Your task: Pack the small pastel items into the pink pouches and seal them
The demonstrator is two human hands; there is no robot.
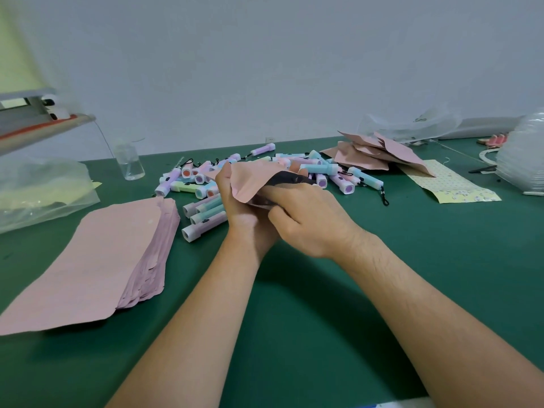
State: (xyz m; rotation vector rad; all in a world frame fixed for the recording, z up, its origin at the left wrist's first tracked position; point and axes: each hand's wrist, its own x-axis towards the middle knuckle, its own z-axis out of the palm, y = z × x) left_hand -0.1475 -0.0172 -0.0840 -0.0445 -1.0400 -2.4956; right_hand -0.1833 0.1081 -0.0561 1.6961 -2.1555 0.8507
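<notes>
A pink pouch (253,178) is held up over the middle of the green table (294,290), its dark mouth gaping to the right. My left hand (235,201) grips its left edge, thumb on the front. My right hand (306,219) curls round its lower right side; what lies inside is hidden. Behind the hands spreads a pile of small pastel flashlights (347,175) in lilac, blue, green and pink, with black cords. A thick stack of flat pink pouches (97,260) lies at the left. A loose heap of pink pouches (374,154) sits at the back right.
A clear bottle (129,163) stands at the back left near a crumpled plastic bag (38,192). A yellow patterned sheet (447,184) and a stack of clear plastic (524,160) lie at the right. A sealing machine (35,125) juts in at the far left.
</notes>
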